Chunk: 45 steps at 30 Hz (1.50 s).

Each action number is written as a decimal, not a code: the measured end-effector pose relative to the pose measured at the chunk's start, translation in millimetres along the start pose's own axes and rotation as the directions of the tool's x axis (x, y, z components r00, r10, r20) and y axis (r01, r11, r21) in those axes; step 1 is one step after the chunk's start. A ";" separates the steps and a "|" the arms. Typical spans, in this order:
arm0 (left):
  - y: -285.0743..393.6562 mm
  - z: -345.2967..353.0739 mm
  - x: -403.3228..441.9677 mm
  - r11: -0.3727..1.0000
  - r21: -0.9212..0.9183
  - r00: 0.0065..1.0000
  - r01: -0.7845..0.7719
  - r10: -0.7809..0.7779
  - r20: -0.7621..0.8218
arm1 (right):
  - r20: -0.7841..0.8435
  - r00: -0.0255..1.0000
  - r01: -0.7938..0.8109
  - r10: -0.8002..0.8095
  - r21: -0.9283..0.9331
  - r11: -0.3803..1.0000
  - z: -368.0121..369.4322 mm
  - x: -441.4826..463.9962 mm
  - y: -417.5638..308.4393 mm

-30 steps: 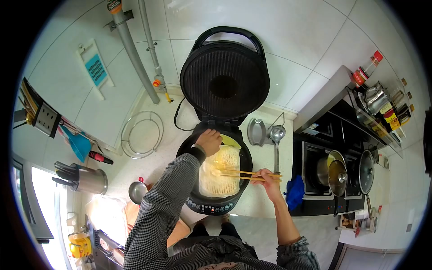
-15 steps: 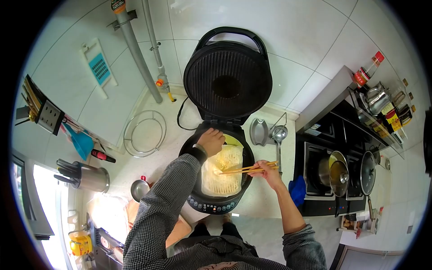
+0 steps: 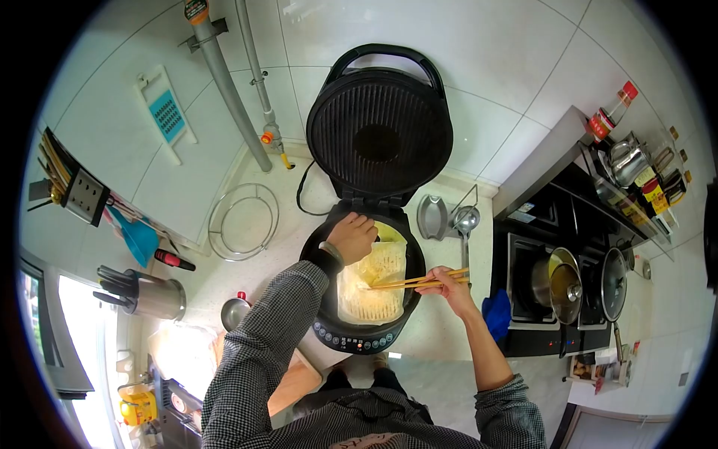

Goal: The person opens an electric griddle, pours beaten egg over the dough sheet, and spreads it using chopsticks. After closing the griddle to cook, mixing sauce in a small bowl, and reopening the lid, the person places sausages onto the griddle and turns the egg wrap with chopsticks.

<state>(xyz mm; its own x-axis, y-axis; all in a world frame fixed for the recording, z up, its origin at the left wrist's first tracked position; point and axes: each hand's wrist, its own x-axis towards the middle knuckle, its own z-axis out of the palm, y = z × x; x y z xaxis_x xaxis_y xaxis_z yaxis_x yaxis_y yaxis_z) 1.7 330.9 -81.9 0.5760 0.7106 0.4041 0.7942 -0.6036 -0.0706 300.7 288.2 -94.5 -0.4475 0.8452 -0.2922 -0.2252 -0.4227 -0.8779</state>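
A black electric griddle (image 3: 327, 313) stands with its ridged lid (image 3: 380, 112) raised. Over its cooking plate is a pale, translucent, roughly rectangular tray-like thing (image 3: 370, 307), ribbed at the near end, with yellowish food in it. More yellow food (image 3: 390, 233) shows beyond it. My left hand (image 3: 353, 238) is closed at its far left corner, the fingertips turned down; what they hold is hidden. From the right, my right hand (image 3: 449, 290) grips wooden chopsticks (image 3: 407, 283), their tips in the yellowish food.
A wire rack (image 3: 243, 223), a small metal cup (image 3: 235, 313) and a knife block (image 3: 153, 293) are on the left. Beside the griddle on the right are a ladle (image 3: 465, 219) and a grey rest (image 3: 432, 217). Farther right, a pot (image 3: 555, 284) sits on the stove.
Both hands keep nearly the same place and hold. The chopsticks have shifted very slightly; the whole view has moved a little.
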 end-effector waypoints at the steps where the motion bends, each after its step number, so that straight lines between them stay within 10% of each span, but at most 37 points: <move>1: 0.5 -1.6 -0.2 1.000 0.000 1.000 -0.001 0.001 0.002 | 0.000 1.000 0.000 0.000 0.002 1.000 0.3 -0.6 0.1; 45: -10.1 73.3 -9.5 0.979 0.183 0.975 0.092 -0.126 0.183 | -0.192 0.977 0.116 -0.095 0.099 0.988 -3.1 -37.1 19.4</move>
<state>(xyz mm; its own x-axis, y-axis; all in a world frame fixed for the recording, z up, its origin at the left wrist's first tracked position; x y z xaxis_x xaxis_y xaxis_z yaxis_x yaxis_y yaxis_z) 2.4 356.8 -151.9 0.4974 0.8347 0.2365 0.8656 -0.4593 -0.1994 315.6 249.7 -101.9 -0.2496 0.9286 -0.2747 -0.3602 -0.3523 -0.8638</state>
